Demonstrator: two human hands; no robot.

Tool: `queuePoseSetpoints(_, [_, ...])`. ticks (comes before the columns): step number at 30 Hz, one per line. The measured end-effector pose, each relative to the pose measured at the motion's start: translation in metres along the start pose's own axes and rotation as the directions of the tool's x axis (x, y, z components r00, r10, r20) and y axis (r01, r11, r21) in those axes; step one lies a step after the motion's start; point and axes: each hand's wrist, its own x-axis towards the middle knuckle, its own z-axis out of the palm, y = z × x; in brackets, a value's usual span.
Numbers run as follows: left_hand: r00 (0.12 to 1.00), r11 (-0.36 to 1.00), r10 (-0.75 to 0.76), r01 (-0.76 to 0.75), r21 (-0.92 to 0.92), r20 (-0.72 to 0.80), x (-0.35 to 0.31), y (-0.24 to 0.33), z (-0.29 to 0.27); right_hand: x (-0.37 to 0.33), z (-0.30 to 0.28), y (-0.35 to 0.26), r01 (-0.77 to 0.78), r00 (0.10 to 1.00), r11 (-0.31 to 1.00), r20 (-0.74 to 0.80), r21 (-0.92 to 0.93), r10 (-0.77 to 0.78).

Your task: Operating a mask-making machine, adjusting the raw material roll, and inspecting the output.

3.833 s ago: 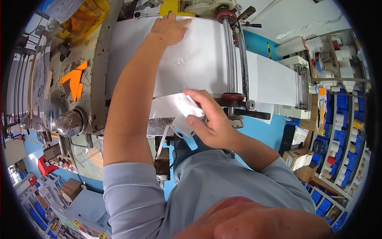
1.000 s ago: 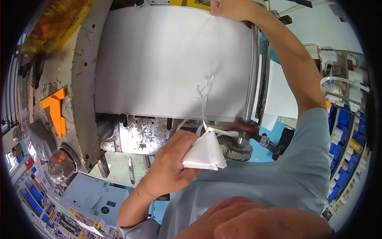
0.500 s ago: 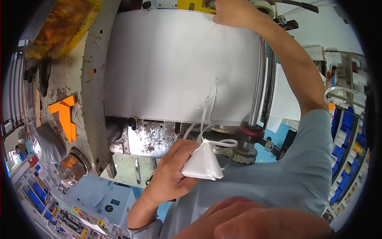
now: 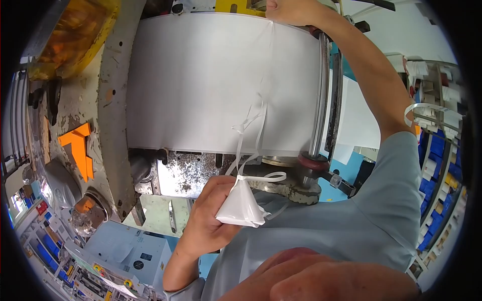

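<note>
A wide white sheet [image 4: 211,80] lies stretched over a machine's roller, filling the upper middle. My left hand [image 4: 208,220] is closed around a folded wad of white material [image 4: 242,206] below the sheet, with thin white strips [image 4: 251,135] trailing up from it across the sheet. My right hand [image 4: 288,11] reaches up to the sheet's top edge and pinches it there, arm stretched along the right side.
A metal roller shaft [image 4: 321,90] with a red collar [image 4: 312,161] runs down the sheet's right edge. The grey machine frame [image 4: 108,110] stands left, with orange arrow marks [image 4: 78,148]. Shelves with blue boxes [image 4: 442,165] line the right. A pale cabinet [image 4: 125,251] sits lower left.
In the oldest frame my left hand was up on the sheet and my right held white material. Now the left holds the wad and the right is at the top edge. Over the last second little moved.
</note>
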Motion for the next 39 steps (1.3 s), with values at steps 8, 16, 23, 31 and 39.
queuePoseSetpoints(8, [1.000,0.999,-0.023,0.023,-0.039,-0.015,-0.004,-0.003,-0.003,-0.014,-0.009,-0.018,-0.045,0.996,0.998,0.080,0.044,0.041])
queuePoseSetpoints(16, [0.999,0.997,-0.041,0.039,-0.071,-0.021,-0.006,0.001,-0.004,-0.041,-0.003,-0.017,0.165,0.916,0.956,-0.398,0.242,-0.058])
queuePoseSetpoints(23, [1.000,1.000,-0.007,0.007,-0.001,-0.018,-0.006,-0.003,-0.005,-0.024,-0.012,-0.021,-0.070,0.997,0.990,-0.023,0.119,0.073])
queuePoseSetpoints(31, [0.999,1.000,-0.011,0.011,0.003,-0.044,-0.011,-0.003,-0.003,-0.031,-0.014,-0.040,-0.160,0.985,0.987,-0.060,0.032,0.162])
queuePoseSetpoints(39, [0.998,1.000,0.004,-0.005,-0.023,-0.064,-0.012,-0.005,-0.001,-0.023,-0.016,-0.017,-0.126,0.984,0.988,-0.114,0.094,0.136])
